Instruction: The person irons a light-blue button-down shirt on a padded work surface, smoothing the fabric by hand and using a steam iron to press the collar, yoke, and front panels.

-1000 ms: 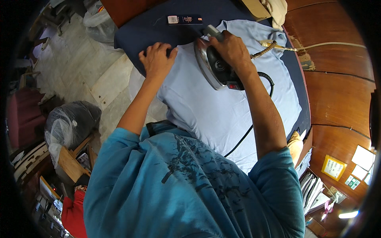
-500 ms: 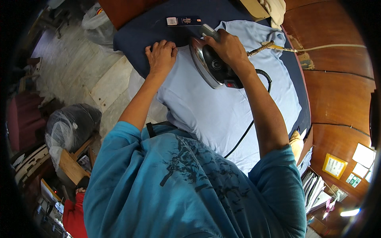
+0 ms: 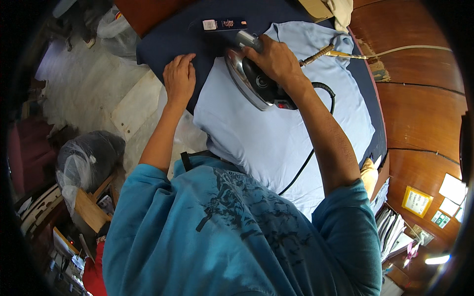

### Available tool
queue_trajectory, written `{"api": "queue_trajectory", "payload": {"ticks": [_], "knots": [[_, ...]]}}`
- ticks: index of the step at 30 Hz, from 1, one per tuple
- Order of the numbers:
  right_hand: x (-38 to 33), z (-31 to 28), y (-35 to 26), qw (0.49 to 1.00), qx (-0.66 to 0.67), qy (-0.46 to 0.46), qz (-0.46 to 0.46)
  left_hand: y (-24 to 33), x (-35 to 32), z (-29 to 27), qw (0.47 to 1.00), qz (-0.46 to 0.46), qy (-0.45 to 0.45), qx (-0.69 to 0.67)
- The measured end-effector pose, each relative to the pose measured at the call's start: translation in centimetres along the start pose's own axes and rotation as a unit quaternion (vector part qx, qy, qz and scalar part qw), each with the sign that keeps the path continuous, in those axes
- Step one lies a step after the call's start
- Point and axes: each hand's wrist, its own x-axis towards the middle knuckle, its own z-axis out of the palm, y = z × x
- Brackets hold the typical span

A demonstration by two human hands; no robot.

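Observation:
A light blue shirt [image 3: 276, 133] lies spread over a dark navy ironing surface [image 3: 168, 37]. My right hand [image 3: 276, 59] grips the handle of a black and silver iron [image 3: 249, 81] that rests on the shirt's upper left part. A black cord [image 3: 308, 158] runs from the iron down across the shirt. My left hand [image 3: 178, 79] lies flat, fingers together, on the navy cover at the shirt's left edge, holding nothing.
A folded dark item with white tags [image 3: 224, 23] sits at the far end of the surface. Wooden panelling [image 3: 419, 113] curves along the right. At the left are a pale floor [image 3: 84, 93], a plastic-wrapped bundle [image 3: 81, 160] and wooden clutter [image 3: 89, 209].
The iron and my right hand have slid a little toward the far left of the shirt. My left hand has shifted slightly along the shirt's edge.

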Motion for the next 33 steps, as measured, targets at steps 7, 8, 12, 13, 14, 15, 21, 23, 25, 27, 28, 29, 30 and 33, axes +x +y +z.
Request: {"api": "queue_trajectory", "payload": {"ticks": [7,8,12,13,14,15,21,23,25,27,28,29,30,33], "knots": [[-1.3,1.5,-2.0,1.0,-0.012,0.0,-0.022,0.3,-0.4,0.4,1.0,-0.016,0.004,0.008],[-0.6,1.5,-2.1,1.0,-0.007,0.002,-0.021,0.3,-0.3,0.3,1.0,-0.014,0.001,0.005],[-0.2,1.1,-3.0,1.0,0.016,-0.013,-0.006,0.4,0.8,0.2,0.998,-0.052,-0.017,-0.018],[-0.6,1.0,-2.8,1.0,0.021,-0.023,0.001,0.7,1.2,0.3,0.996,-0.078,-0.032,-0.037],[-1.6,1.3,-2.3,0.999,0.028,-0.005,-0.03,1.2,1.5,0.3,0.997,-0.034,-0.045,-0.05],[-3.2,1.3,-2.0,0.998,0.046,-0.007,-0.045,1.9,1.7,0.6,0.996,0.005,-0.058,-0.062],[-10.7,-0.1,1.1,0.99,0.052,-0.076,0.104,4.5,0.9,2.1,0.94,0.152,-0.254,0.168],[-11.8,-0.7,2.7,0.984,0.061,-0.064,0.154,4.3,1.0,2.5,0.943,0.15,-0.245,0.165],[-11.9,-1.9,3.4,0.98,0.07,-0.04,0.183,4.6,0.9,2.5,0.946,0.145,-0.238,0.164],[-11.9,-2.4,4.1,0.982,0.066,0.006,0.176,4.6,0.8,2.6,0.952,0.138,-0.223,0.159],[-11.2,-2.5,4.2,0.98,0.051,0.019,0.189,4.7,0.7,2.7,0.955,0.134,-0.215,0.157],[-10.5,-2.5,4.2,0.98,0.054,0.017,0.193,5.2,0.8,2.8,0.954,0.15,-0.216,0.146],[-9.8,-2.5,4.2,0.978,0.054,0.015,0.199,6.0,0.9,2.9,0.953,0.166,-0.217,0.132],[-7.7,-0.8,5.1,0.984,0.035,0.026,0.174,6.5,1.5,4.0,0.945,0.203,-0.22,0.135]]}}
